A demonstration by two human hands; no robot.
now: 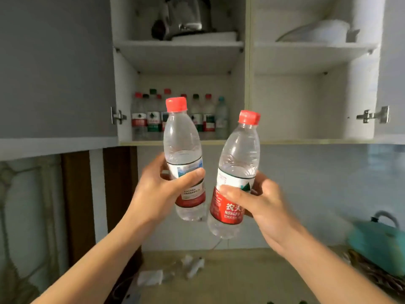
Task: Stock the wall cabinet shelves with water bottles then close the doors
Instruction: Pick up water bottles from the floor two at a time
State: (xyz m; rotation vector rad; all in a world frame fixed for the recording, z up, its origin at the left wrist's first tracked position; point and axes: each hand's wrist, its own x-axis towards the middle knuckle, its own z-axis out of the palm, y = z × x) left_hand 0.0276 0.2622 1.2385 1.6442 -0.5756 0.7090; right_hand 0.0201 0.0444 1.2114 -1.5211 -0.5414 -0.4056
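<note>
My left hand point(160, 189) grips a clear water bottle point(183, 139) with a red cap, held almost upright. My right hand point(260, 202) grips a second red-capped bottle point(237, 159), tilted a little to the right. Both bottles are raised below the open wall cabinet point(247, 84). Its lower left shelf point(175, 142) holds several bottles point(201, 117) in rows at the back. The lower right compartment point(291, 106) has nothing in it. The left door point(54, 66) stands swung open; the right door point(392, 62) is open at the frame's edge.
An upper left shelf carries a metal kettle point(186, 16); the upper right shelf holds a white dish point(317, 31). Below, the countertop point(241, 277) bears small white scraps point(151, 277) and a teal kettle point(377, 240) on a woven mat at the right.
</note>
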